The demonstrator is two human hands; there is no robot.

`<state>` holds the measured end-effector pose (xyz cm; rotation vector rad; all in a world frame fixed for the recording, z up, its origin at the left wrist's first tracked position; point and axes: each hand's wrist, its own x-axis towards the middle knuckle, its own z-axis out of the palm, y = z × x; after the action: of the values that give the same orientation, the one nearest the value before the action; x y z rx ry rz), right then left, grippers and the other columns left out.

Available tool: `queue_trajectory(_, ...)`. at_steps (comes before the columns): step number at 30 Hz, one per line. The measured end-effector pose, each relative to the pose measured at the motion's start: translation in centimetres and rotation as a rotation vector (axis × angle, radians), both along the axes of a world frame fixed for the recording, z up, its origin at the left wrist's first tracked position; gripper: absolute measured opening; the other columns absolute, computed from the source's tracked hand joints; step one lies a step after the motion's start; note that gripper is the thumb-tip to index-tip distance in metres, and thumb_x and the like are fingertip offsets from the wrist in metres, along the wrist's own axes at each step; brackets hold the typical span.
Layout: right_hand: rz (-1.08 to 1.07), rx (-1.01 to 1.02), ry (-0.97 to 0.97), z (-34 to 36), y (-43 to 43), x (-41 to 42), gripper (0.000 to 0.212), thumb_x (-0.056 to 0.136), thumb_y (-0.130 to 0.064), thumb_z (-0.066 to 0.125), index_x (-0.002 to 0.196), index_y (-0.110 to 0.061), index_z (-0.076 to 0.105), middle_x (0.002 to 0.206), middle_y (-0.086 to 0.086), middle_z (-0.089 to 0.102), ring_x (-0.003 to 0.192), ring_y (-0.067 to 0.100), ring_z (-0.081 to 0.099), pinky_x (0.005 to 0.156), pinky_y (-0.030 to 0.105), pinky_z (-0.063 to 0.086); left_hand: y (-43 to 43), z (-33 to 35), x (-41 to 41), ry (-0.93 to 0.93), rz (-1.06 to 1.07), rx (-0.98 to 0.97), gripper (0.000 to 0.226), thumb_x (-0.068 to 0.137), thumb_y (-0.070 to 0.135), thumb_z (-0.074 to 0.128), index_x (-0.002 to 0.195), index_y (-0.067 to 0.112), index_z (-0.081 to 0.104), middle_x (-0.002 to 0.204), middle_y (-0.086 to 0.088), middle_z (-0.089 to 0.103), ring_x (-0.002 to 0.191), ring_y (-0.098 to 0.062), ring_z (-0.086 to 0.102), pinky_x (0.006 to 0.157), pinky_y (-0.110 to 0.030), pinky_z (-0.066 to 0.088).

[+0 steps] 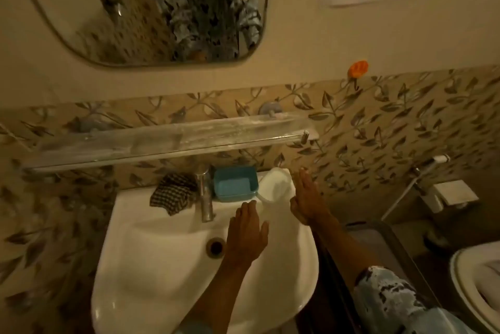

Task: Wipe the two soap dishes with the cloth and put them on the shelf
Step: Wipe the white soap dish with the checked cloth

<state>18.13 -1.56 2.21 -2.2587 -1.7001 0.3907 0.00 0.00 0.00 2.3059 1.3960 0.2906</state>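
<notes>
A blue rectangular soap dish sits on the back ledge of the white sink, right of the tap. A white soap dish lies beside it at the sink's right back corner. A dark checked cloth is crumpled on the ledge left of the tap. Above them runs an empty glass shelf. My left hand hovers flat over the basin, fingers apart, holding nothing. My right hand is stretched out just right of the white dish, fingers straight, empty.
A mirror hangs above the shelf. An orange hook sticks to the wall at the right. A toilet and a hose sprayer are at the right. The sink drain is beside my left hand.
</notes>
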Motion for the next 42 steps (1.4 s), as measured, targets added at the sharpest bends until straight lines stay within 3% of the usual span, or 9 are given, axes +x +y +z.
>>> queue_trajectory(3,-0.028,0.06,0.169,-1.0,2.5,2.7,0.06,0.091,-0.01,0.049,0.145,0.0,0.025,0.148,0.026,0.033,0.135,0.041,0.032,0.112,0.044,0.026,0.9,-1.7,3.3,-0.189,0.248,-0.261,0.046,0.089,0.033,0.05,0.129,0.013,0.041,0.132,-0.009,0.049,0.12,-0.025,0.049,0.1,-0.039,0.043)
queue_trajectory(5,-0.042,0.065,0.234,-1.1,4.2,3.8,0.049,0.09,-0.008,0.052,0.136,-0.001,0.039,0.132,0.024,0.05,0.118,0.039,0.05,0.098,0.036,0.039,1.7,-2.4,5.1,-0.282,0.402,-0.394,0.05,0.088,0.03,0.054,0.132,0.01,0.04,0.135,-0.012,0.048,0.122,-0.028,0.05,0.101,-0.041,0.044)
queue_trajectory(7,0.009,0.061,0.24,-1.8,5.7,4.5,0.041,0.09,-0.008,0.054,0.13,-0.002,0.047,0.12,0.022,0.06,0.107,0.036,0.058,0.088,0.029,0.04,2.5,-3.1,6.6,-0.334,0.495,-0.469,0.06,0.089,0.029,0.054,0.14,0.008,0.032,0.142,-0.014,0.042,0.128,-0.03,0.045,0.105,-0.042,0.041)
queue_trajectory(14,0.065,0.019,0.268,-3.1,9.0,4.8,0.043,0.093,-0.009,0.05,0.135,-0.001,0.046,0.131,0.022,0.055,0.12,0.035,0.051,0.102,0.037,0.04,4.5,-3.8,9.8,-0.423,0.584,-0.493,0.063,0.088,0.024,0.057,0.142,0.01,0.029,0.141,-0.015,0.043,0.128,-0.031,0.044,0.104,-0.044,0.042)
queue_trajectory(20,-0.001,-0.07,0.296,-4.2,9.1,4.6,0.045,0.096,-0.012,0.048,0.138,-0.001,0.039,0.141,0.022,0.044,0.131,0.035,0.04,0.11,0.04,0.032,4.0,-3.6,10.7,-0.48,0.611,-0.538,0.074,0.086,0.018,0.06,0.146,0.013,0.018,0.144,-0.015,0.039,0.129,-0.032,0.043,0.104,-0.044,0.043)
queue_trajectory(26,-0.089,-0.131,0.299,-5.2,6.8,4.2,0.048,0.095,-0.011,0.051,0.14,-0.002,0.038,0.147,0.021,0.036,0.135,0.033,0.035,0.112,0.037,0.028,2.9,-3.5,9.6,-0.458,0.649,-0.572,0.069,0.086,0.017,0.059,0.144,0.01,0.022,0.139,-0.017,0.043,0.124,-0.032,0.048,0.096,-0.039,0.046)
queue_trajectory(33,-0.156,-0.122,0.339,-6.0,3.2,2.5,0.033,0.087,0.004,0.051,0.119,0.0,0.055,0.126,0.021,0.052,0.116,0.035,0.05,0.098,0.038,0.044,0.6,-3.6,6.2,-0.471,0.628,-0.566,0.066,0.079,0.006,0.059,0.14,0.013,0.032,0.134,-0.017,0.048,0.122,-0.033,0.049,0.096,-0.042,0.047)
queue_trajectory(39,-0.222,-0.009,0.465,-6.0,1.1,-0.1,0.024,0.087,-0.002,0.055,0.111,-0.004,0.054,0.113,0.014,0.059,0.095,0.023,0.055,0.08,0.03,0.046,-0.6,-3.2,3.0,-0.53,0.579,-0.552,0.067,0.075,0.005,0.056,0.138,0.016,0.037,0.13,-0.014,0.051,0.119,-0.031,0.05,0.098,-0.046,0.048)
queue_trajectory(42,-0.24,-0.004,0.594,-5.7,0.6,-1.4,0.024,0.089,-0.006,0.052,0.111,-0.012,0.048,0.11,0.009,0.055,0.088,0.019,0.054,0.072,0.035,0.053,-0.7,-2.8,1.4,-0.558,0.572,-0.543,0.068,0.074,0.0,0.053,0.138,0.015,0.037,0.131,-0.014,0.05,0.121,-0.031,0.049,0.099,-0.046,0.047)
